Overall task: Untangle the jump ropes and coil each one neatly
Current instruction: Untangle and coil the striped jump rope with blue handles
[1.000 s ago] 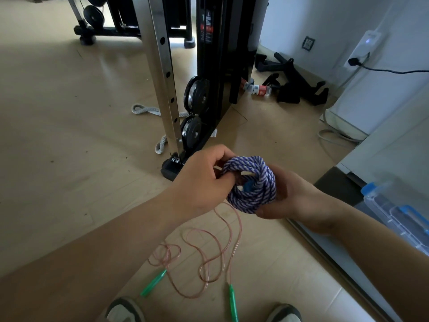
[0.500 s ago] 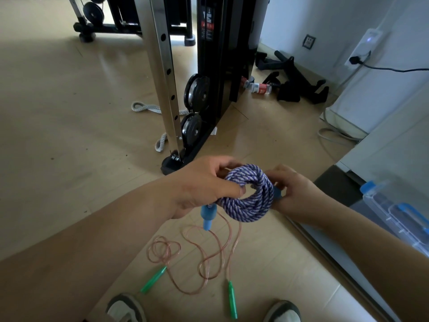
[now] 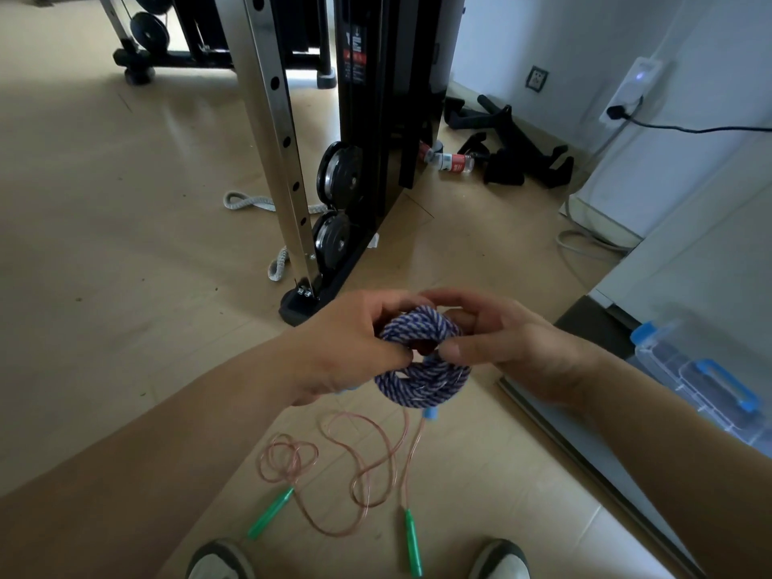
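Dim daylight glares off the floor (image 3: 188,131); wide-angle edges bend.

This is a home gym. A weight machine with a perforated steel upright (image 3: 278,131) and weight plates (image 3: 339,177) stands on the pale wood floor (image 3: 104,244). A second rack (image 3: 146,31) with a plate sits farther back, and black handle stands (image 3: 522,156) lie by a white wall with a socket (image 3: 537,78).

There are two jump ropes: one purple-and-white rope (image 3: 422,382) and one pink rope (image 3: 367,465) with two green handles (image 3: 270,511). Also two hands, the left hand (image 3: 346,348) and the right hand (image 3: 514,348), two shoes (image 3: 219,559), one bottle (image 3: 449,160) and one plastic box (image 3: 702,378).
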The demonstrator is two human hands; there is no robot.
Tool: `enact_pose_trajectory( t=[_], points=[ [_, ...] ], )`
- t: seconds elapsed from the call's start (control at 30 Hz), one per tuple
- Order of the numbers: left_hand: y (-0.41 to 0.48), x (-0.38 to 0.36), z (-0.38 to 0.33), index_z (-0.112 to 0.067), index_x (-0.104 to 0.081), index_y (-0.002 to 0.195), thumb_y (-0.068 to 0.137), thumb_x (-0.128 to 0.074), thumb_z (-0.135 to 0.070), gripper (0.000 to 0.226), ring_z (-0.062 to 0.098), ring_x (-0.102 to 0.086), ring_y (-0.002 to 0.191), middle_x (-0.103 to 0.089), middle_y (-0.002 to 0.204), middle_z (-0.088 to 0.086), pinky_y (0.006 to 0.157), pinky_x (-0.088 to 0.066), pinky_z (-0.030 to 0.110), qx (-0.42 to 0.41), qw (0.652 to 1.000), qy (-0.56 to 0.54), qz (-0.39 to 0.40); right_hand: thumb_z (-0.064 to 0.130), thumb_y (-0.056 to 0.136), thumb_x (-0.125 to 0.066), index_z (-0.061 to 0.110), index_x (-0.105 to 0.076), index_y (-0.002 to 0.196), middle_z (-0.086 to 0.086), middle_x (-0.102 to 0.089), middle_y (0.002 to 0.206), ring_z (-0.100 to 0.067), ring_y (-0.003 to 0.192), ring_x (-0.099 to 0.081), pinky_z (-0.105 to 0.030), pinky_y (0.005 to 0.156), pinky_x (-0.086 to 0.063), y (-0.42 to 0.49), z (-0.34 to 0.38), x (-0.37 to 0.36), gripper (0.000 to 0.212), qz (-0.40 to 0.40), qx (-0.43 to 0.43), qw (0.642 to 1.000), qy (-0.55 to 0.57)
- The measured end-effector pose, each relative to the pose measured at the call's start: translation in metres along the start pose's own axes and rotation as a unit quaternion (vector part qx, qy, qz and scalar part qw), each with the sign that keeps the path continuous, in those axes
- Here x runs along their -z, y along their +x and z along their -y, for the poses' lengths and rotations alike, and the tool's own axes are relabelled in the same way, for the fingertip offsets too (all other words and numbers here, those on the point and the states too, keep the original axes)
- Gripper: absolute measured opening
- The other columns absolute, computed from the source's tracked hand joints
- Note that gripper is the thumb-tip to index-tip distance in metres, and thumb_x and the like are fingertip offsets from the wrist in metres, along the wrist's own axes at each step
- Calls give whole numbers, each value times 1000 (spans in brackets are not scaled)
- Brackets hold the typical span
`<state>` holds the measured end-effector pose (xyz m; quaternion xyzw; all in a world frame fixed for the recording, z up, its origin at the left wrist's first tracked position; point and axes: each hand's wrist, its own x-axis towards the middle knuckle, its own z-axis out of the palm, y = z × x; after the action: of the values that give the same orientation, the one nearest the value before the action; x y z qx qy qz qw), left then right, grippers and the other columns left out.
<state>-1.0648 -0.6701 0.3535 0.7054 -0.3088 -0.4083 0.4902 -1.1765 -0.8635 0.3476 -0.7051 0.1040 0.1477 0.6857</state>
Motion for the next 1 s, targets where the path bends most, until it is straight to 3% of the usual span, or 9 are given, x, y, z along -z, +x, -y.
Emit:
enact_pose_trajectory(
  t=[0.13,0.3,0.43,0.53,0.63,0.77,0.87,0.93,1.0],
  points=[
    [-1,1,6,-25,-66,126,87,-69,5,50,4,-73,96,-76,106,-3,81,-62,22,-19,998,48,-23,44,82,-76,17,-69,122,-8,-76,113,-25,108,-72,-53,103,-53,5,4,-6,48,-52,-18,992,-110],
    [10,5,18,-28,-61,130,86,-67,5,55,1,-71,99,-74,111,-8,88,-61,27,-42,991,95,-84,76,74,-69,21,-76,99,-2,-77,100,-22,100,-72,-52,96,-56,29,1,-6,62,-47,-76,974,-209],
    [34,7,31,-33,-60,131,93,-63,-10,44,1,-70,97,-72,108,-13,84,-61,33,-68,976,164,-124,65,87,-66,17,-74,97,4,-76,92,-14,88,-71,-38,87,-58,53,-16,2,49,-71,-63,984,-153],
    [61,3,41,-32,-63,123,96,-64,-20,30,5,-71,91,-73,100,-11,82,-61,36,-40,983,112,-138,68,93,-54,19,-72,96,4,-72,88,-14,83,-66,-36,81,-53,70,-32,15,53,-149,-54,981,-112],
    [88,-2,41,-32,-63,124,96,-66,-14,33,7,-72,94,-74,100,-10,84,-61,33,-11,991,34,-130,66,96,-47,20,-71,97,2,-73,89,-16,85,-68,-31,79,-55,82,-30,34,53,-211,-56,967,-129],
    [101,-5,14,-32,-68,116,95,-69,-10,30,6,-74,98,-77,103,-12,83,-61,26,27,989,-46,-137,54,100,-47,15,-67,88,9,-63,73,0,65,-56,-15,62,-45,74,-15,49,45,-276,-61,953,-109],
    [102,-3,-27,-31,-68,115,95,-68,-10,30,4,-74,95,-77,101,-12,84,-62,29,52,992,-24,-115,56,98,-48,10,-66,89,12,-60,66,4,60,-54,-11,58,-43,53,12,59,50,-277,-101,954,-60],
    [102,3,-73,-28,-68,120,96,-67,-11,30,7,-74,97,-78,103,-8,88,-62,33,45,994,-25,-98,67,91,-49,16,-68,89,16,-63,67,3,64,-58,-12,61,-45,37,48,72,54,-277,-101,956,-13],
    [101,9,-130,-27,-68,122,100,-63,-16,26,6,-74,97,-77,102,-8,86,-60,27,27,996,-32,-83,77,84,-55,21,-71,92,11,-68,78,-8,79,-64,-30,76,-56,18,97,87,58,-273,-105,955,42]
  ],
)
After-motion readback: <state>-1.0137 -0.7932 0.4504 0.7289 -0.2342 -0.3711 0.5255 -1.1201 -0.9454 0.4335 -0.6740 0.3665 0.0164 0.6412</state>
